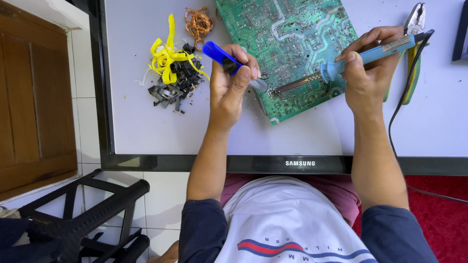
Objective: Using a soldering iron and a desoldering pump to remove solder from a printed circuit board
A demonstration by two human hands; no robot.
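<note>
Gripping a blue desoldering pump (222,56) in my left hand (229,87), its tip down at the near edge of the green circuit board (287,34). My right hand (363,73) is wrapped around a blue-handled soldering iron (341,65), its metal tip on the same board edge, just beside the pump tip. The board lies on the white tabletop (136,126). To the left: yellow strips (165,53), a coil of copper wire (198,22), dark small parts (175,87). Pliers (413,29) rest beyond my right hand.
</note>
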